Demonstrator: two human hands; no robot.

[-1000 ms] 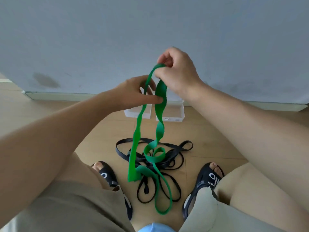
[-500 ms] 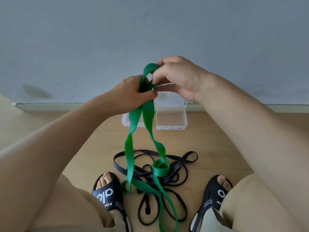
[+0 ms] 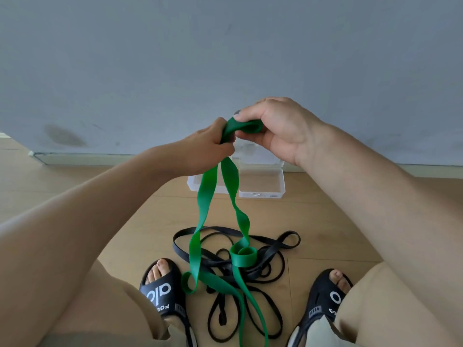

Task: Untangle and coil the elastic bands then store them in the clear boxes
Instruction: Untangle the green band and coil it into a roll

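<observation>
A long green elastic band point(image 3: 204, 196) hangs in two strands from my hands down to the floor. My left hand point(image 3: 200, 149) grips both strands just below the top. My right hand point(image 3: 273, 131) pinches a small loop of the band's top end between thumb and fingers. The lower part of the green band curls over a tangle of black elastic bands point(image 3: 265, 266) lying on the floor between my feet. Behind the hanging band, near the wall, two open clear boxes stand side by side, the right one point(image 3: 261, 182) plainly seen, the left one point(image 3: 194, 185) partly hidden.
I am seated with a black sandal point(image 3: 162, 294) at the left and another point(image 3: 328, 294) at the right of the tangle. The floor is light wood. A grey wall with a pale skirting board point(image 3: 100, 159) runs across just behind the boxes.
Both hands have come lower and closer together. My right hand has turned the band's top end over into a small flat loop, while the left keeps its grip on the strands.
</observation>
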